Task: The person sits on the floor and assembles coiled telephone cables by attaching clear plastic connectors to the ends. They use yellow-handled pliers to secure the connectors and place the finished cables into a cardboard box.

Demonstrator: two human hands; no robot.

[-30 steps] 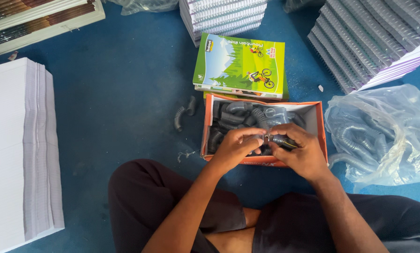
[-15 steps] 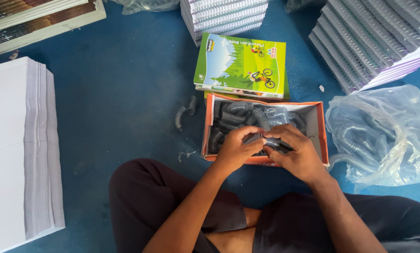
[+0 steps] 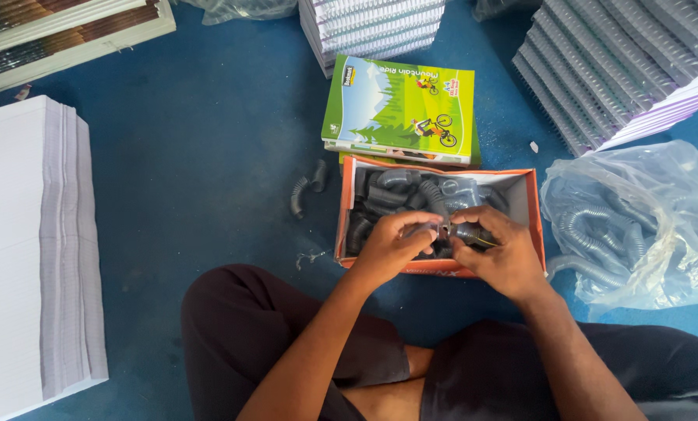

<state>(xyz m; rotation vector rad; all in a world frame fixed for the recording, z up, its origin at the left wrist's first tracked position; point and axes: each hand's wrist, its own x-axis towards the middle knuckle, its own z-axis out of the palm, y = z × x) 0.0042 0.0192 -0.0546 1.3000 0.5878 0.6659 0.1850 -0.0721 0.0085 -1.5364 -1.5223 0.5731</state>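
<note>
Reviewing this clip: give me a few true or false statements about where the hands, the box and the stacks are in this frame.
1. Both hands work over the orange box of dark spiral coils. True: the left hand and right hand meet above its near edge.
2. The box is empty. False: it is full of dark coils.
3. A green-covered notebook lies just beyond the box. True.
4. The clear plastic bag lies to the person's left. False: it lies to the right of the box.
5. A tall stack of white paper lies on the blue floor at the left. True.
6. No coils lie outside the box. False: a loose coil piece lies on the floor left of it.
</note>
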